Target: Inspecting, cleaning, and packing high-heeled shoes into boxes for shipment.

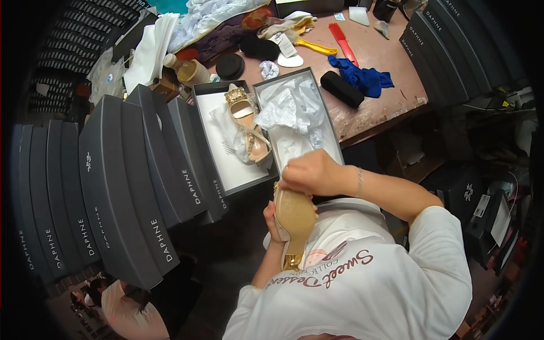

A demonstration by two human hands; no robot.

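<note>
A tan-soled sandal (296, 218) with a shiny gold heel is held up in front of my shirt, its underside showing and its heel pointing down. My left hand (272, 224) grips it from the side, some fingers hidden behind the sole. My right hand (311, 173) is closed at the toe end; whatever its fingers hold there is hidden. Beyond, another sandal (256, 148) with a jewelled strap lies beside clear plastic wrap in an open shoe box (232, 182). Next to it, a second open box part (339, 144) contains crumpled white tissue paper (289, 110).
Tall stacks of dark grey shoe boxes (116, 187) crowd the left, with more boxes (447, 56) at far right. On the table lie a black brush-like block (341, 89), blue cloth (362, 75), a red brush (342, 42) and a yellow-handled tool (317, 47). Another person (133, 311) sits lower left.
</note>
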